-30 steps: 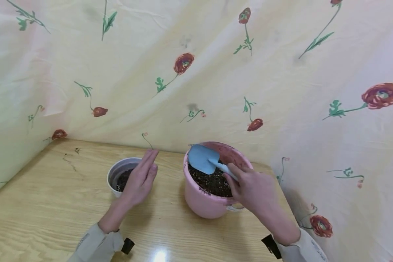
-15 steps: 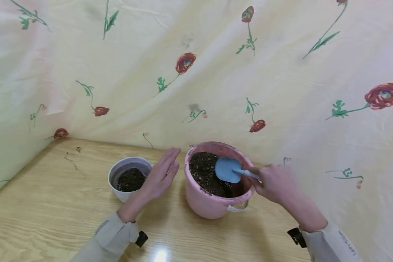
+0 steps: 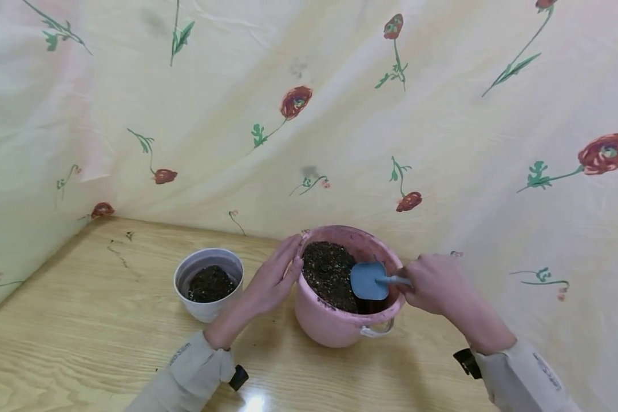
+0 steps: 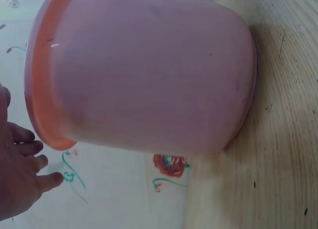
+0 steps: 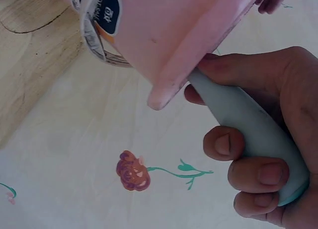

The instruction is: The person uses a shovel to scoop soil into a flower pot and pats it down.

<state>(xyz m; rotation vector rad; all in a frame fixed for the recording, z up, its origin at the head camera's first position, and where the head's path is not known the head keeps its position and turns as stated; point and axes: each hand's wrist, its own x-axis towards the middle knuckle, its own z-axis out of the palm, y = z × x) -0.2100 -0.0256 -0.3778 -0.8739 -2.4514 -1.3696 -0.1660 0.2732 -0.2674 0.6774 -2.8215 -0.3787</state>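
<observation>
A pink bucket (image 3: 321, 326) stands on the wooden table, partly filled with dark soil (image 3: 331, 274). My right hand (image 3: 432, 283) grips the pale blue handle (image 5: 253, 124) of a garden trowel (image 3: 369, 280). The trowel's blade sits inside the bucket on its right side, beside the soil. With fingers straight, my left hand (image 3: 273, 280) is right at the bucket's left rim. The left wrist view shows its fingers (image 4: 39, 163) spread near that rim. Left of the bucket is a small white pot (image 3: 206, 311) with a mound of soil (image 3: 211, 284) in it.
A flower-printed cloth (image 3: 226, 114) hangs behind and beside the table (image 3: 92, 320). Crumbs of soil (image 3: 117, 254) lie at the table's back left. A white carrying handle (image 3: 377, 330) sticks out from the bucket's front right.
The trowel has moved from the bucket's left rim to its right side and lower into it. My left hand has travelled right, from the white pot to the bucket's rim.
</observation>
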